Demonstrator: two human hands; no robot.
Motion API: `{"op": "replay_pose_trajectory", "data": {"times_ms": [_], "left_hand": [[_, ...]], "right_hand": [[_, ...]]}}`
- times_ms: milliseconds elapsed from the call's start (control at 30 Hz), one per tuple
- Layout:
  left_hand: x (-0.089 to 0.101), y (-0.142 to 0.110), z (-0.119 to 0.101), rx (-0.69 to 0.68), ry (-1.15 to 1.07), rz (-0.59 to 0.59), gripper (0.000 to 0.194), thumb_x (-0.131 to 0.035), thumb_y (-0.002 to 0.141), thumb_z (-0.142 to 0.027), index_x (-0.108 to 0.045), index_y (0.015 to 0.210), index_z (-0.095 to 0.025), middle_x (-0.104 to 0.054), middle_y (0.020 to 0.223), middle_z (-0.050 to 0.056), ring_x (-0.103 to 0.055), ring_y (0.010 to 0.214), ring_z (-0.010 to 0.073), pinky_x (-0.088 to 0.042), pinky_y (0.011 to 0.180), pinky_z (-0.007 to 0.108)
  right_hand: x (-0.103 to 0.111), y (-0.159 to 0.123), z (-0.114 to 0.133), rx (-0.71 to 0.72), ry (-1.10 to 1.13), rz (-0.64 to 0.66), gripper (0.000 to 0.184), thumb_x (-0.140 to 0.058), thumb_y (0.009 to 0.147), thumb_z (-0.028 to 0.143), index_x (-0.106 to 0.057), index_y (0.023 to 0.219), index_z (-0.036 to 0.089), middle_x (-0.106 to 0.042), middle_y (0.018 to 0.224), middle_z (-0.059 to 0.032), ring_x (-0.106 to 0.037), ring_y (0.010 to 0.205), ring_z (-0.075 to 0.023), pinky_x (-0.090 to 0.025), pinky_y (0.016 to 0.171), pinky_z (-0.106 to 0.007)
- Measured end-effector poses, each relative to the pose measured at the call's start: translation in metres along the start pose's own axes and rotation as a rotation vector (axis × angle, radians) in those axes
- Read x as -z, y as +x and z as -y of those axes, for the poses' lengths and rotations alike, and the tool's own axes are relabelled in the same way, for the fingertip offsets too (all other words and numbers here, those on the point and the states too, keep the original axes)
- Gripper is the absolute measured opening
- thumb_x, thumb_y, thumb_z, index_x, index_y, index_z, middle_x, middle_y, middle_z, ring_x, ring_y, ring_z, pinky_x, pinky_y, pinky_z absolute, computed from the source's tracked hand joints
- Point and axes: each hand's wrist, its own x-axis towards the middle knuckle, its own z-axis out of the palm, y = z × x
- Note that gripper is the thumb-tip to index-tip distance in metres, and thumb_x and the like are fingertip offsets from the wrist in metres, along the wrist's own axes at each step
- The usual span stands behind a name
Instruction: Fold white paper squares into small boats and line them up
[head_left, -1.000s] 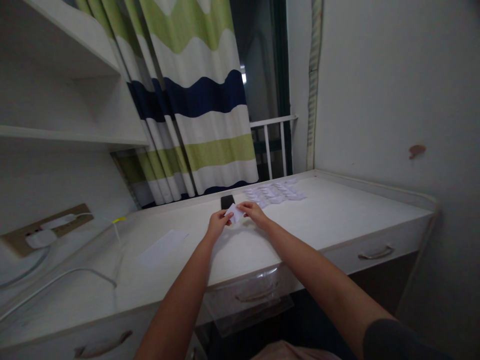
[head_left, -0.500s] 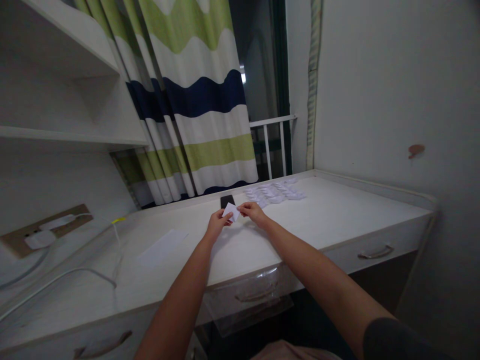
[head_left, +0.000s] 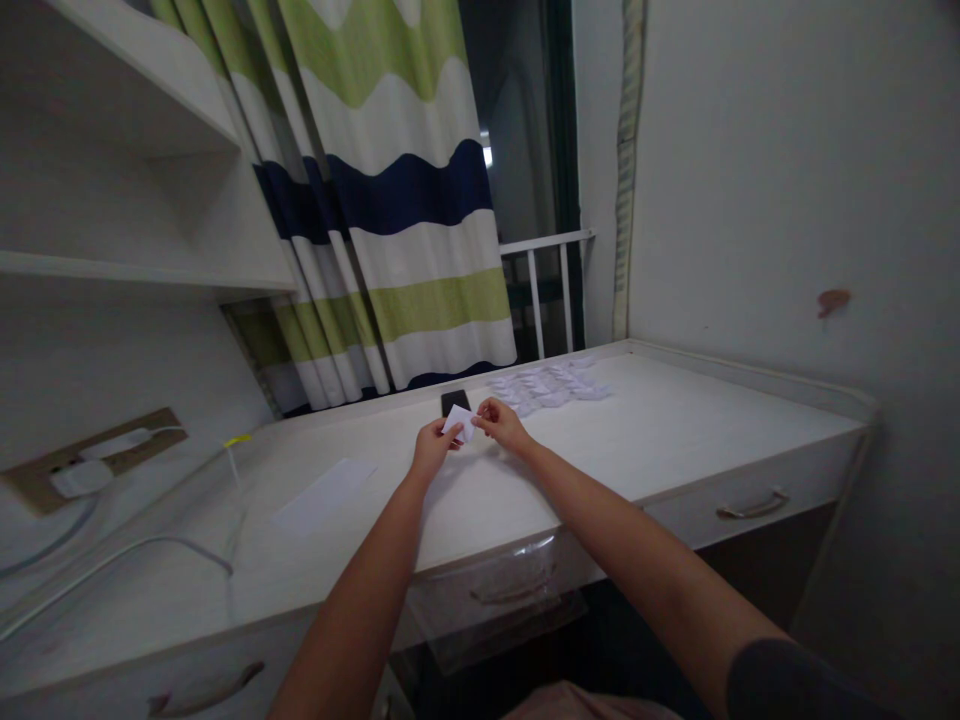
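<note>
The left hand [head_left: 433, 449] and right hand [head_left: 502, 424] stood close together — both pinching a small white paper square [head_left: 460, 423] just before a black rectangular smartphone [head_left: 454, 400].

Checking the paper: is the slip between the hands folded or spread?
Cannot tell: the white slip pinched between left hand and right hand is too small to show creases.

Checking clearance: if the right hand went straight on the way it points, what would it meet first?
The right hand meets the white paper slip it already pinches; past that, perhaps the black phone, though depth is unclear.
</note>
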Motion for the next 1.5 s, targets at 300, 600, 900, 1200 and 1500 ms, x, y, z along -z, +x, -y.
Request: {"op": "replay_pose_trajectory", "data": {"times_ms": [300, 600, 900, 1200, 1500], "left_hand": [[-0.001, -0.002, 0.001, -0.039, 0.057, -0.034, 0.034, -0.066, 0.057, -0.039, -0.058, 0.074, -0.011, -0.060, 0.059, 0.003, -0.056, 0.047, 0.0121, -0.047, 0.044, 0.023], [-0.001, 0.000, 0.005, -0.022, 0.009, -0.018, 0.036, -0.066, 0.057, -0.040, -0.057, 0.077, -0.011, -0.061, 0.068, 0.004, -0.058, 0.049, 0.0125, -0.049, 0.047, 0.025], [-0.002, -0.003, -0.001, -0.035, 0.008, -0.010, 0.037, -0.071, 0.051, -0.034, -0.055, 0.077, -0.012, -0.061, 0.071, 0.003, -0.057, 0.054, 0.0118, -0.050, 0.051, 0.026], [0.000, -0.002, 0.002, -0.046, -0.007, -0.031, 0.035, -0.069, 0.054, -0.029, -0.054, 0.080, -0.012, -0.060, 0.072, 0.002, -0.056, 0.053, 0.0101, -0.051, 0.052, 0.026], [-0.002, -0.002, 0.002, -0.099, 0.086, -0.066, 0.027, -0.066, 0.054, -0.025, -0.052, 0.075, -0.014, -0.057, 0.070, 0.000, -0.054, 0.053, 0.0096, -0.049, 0.047, 0.022]], "right_hand": [[-0.005, -0.005, 0.005, -0.005, -0.154, 0.090, 0.028, -0.061, 0.063, 0.041, -0.048, 0.062, 0.017, -0.052, 0.062, 0.0016, -0.051, 0.054, -0.0093, -0.039, 0.052, -0.022], [-0.004, -0.002, -0.004, -0.022, -0.107, 0.172, 0.025, -0.063, 0.062, 0.038, -0.058, 0.062, 0.014, -0.055, 0.059, -0.0006, -0.049, 0.055, -0.0098, -0.040, 0.054, -0.023], [-0.004, 0.000, -0.002, -0.127, 0.119, 0.207, 0.028, -0.066, 0.056, 0.039, -0.057, 0.060, 0.013, -0.057, 0.058, -0.0005, -0.052, 0.055, -0.0098, -0.043, 0.052, -0.023], [-0.004, -0.002, 0.004, -0.136, 0.182, 0.192, 0.022, -0.066, 0.057, 0.033, -0.058, 0.059, 0.013, -0.058, 0.062, -0.0006, -0.053, 0.058, -0.0094, -0.045, 0.056, -0.023], [-0.004, -0.004, 0.007, -0.120, 0.170, 0.234, 0.022, -0.066, 0.055, 0.033, -0.056, 0.057, 0.013, -0.056, 0.059, 0.0003, -0.051, 0.056, -0.0084, -0.044, 0.055, -0.022]]}}
